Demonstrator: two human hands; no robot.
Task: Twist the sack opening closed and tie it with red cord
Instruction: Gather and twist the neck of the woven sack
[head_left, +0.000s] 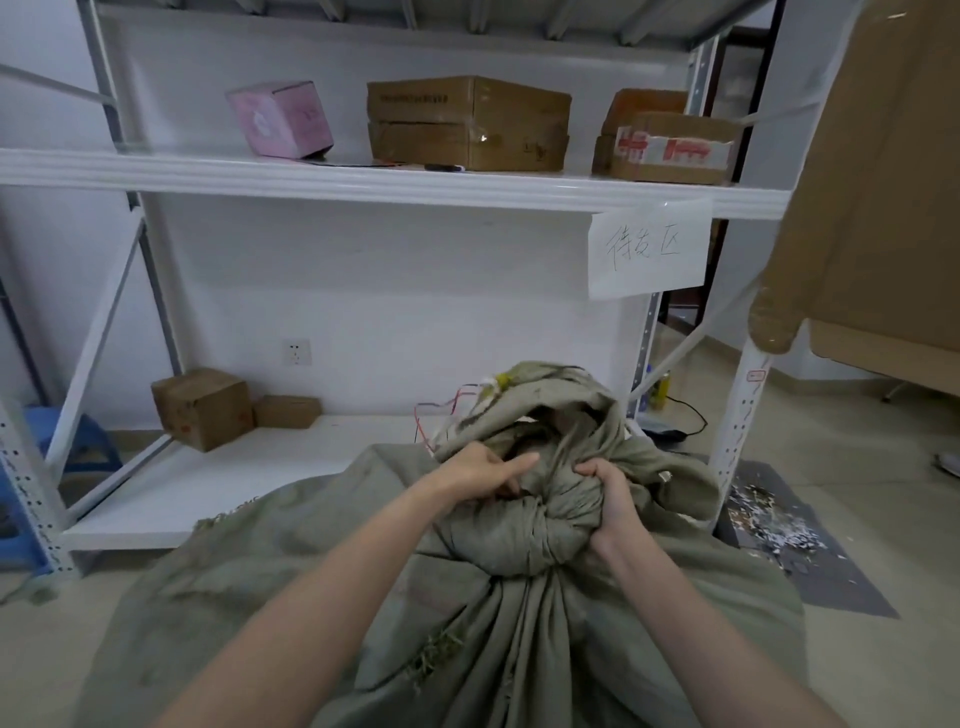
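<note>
Sack (519, 623) neck in left hand (480, 475), right hand (613, 501) | shelf (234, 483) edge just behind

Grey-green sack (467, 634) sitting on the floor at 6 o'clock, neck twisted into a thick roll. At the roll's 10 o'clock, left hand (480, 475) gripping the cloth, index finger lying straight across the folds. At 2 o'clock, right hand (613, 501) clutching bunched fabric. Thin red cord (427, 415) looping loose at 11 o'clock off the sack mouth, in front of the white shelf rack (363, 183).
</note>
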